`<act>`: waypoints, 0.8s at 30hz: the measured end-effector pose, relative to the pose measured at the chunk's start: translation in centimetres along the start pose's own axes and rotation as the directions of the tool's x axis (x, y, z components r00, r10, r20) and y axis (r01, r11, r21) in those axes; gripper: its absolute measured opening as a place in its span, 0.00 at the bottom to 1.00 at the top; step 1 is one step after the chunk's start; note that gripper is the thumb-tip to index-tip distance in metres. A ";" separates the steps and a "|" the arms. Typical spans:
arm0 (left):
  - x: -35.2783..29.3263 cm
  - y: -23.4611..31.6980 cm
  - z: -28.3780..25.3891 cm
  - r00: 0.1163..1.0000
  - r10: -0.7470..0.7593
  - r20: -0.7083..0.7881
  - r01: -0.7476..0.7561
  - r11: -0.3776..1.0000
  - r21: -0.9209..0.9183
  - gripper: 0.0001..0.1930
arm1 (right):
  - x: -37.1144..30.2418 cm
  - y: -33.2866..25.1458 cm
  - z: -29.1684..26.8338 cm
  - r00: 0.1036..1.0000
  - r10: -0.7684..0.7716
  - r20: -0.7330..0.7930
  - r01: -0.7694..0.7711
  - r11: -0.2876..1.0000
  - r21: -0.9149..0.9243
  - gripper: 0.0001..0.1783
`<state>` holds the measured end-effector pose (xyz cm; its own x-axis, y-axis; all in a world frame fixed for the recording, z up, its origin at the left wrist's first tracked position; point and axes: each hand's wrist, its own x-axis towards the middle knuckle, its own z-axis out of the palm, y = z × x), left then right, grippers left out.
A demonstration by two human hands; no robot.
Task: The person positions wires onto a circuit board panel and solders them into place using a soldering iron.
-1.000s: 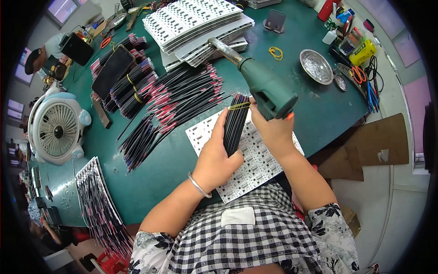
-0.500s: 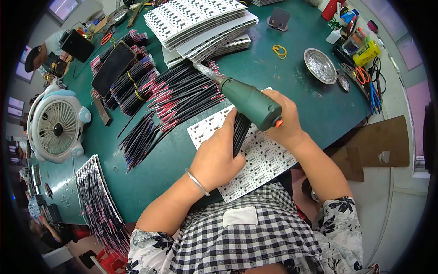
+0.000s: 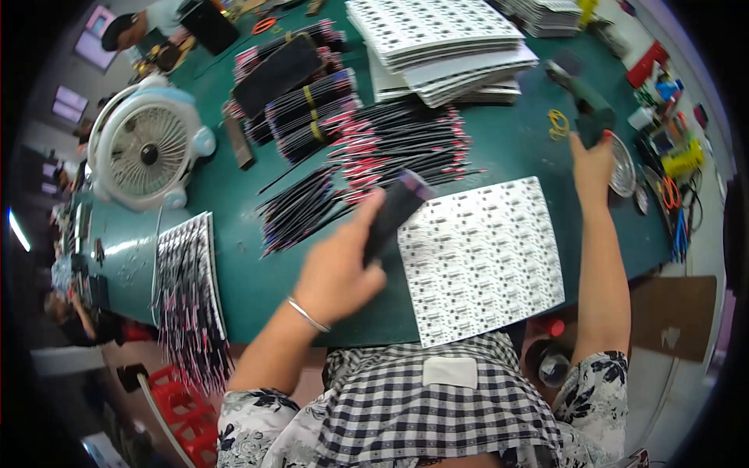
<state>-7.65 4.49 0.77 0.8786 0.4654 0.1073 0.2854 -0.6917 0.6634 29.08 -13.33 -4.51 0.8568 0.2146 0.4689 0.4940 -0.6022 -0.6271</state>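
Note:
My left hand, with a silver bangle at its wrist, is closed around a bundle of short black wires held over the table. To its right lies a white sheet of circuit boards with rows of small dark parts. Off to the right, my right hand grips a dark green hand tool with a metal nose, smeared by motion. It is beside a round metal dish. Ahead of my left hand is a spread of black wires with red ends, and a smaller pile of wires lies nearer.
Stacked circuit-board sheets stand at the back. A dark phone rests on tied wire bundles. A white fan stands left, near a wired board sheet overhanging the edge. Yellow bands lie at right.
My right hand has carried the green tool away from the sheet to the far right. My left hand has moved the wire bundle left, off the sheet. The view has shifted.

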 end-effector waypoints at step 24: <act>5.2 -13.1 -9.1 0.990 -0.141 -0.017 0.126 0.814 0.566 0.15 | -9.9 -4.5 -9.5 0.953 0.258 0.158 -0.300 0.875 0.381 0.10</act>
<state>-10.36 21.03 -0.62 0.8230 0.5675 0.0250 0.5598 -0.8177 0.1344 16.98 -19.99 -0.41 0.9674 0.1707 0.1872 0.2318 -0.2979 -0.9260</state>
